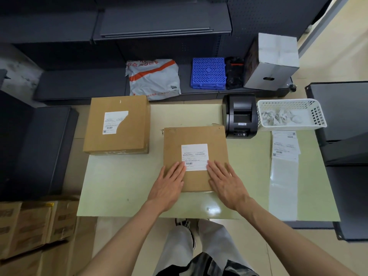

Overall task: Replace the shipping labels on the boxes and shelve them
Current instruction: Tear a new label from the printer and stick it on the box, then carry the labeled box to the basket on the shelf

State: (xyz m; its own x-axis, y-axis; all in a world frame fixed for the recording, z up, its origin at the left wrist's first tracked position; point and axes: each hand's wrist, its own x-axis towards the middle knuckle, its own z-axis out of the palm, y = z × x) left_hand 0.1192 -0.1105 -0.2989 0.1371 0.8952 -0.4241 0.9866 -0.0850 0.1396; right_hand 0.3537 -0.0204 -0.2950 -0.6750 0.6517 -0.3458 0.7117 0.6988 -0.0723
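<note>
Head view: both grips lie flat with straight fingers, holding nothing; the left hand [168, 185] and right hand [226, 183] press the near box [196, 136] on either side of its shipping label [194, 156], mid-tabletop [123, 186]. A second box [117, 124] with a torn label [114, 122] sits far left; a label printer [240, 115] stands far right.

Blue plastic grid [208, 73], grey mailer bag [153, 79], white carton [271, 62], black bundle [235, 73] between grid and carton
</note>
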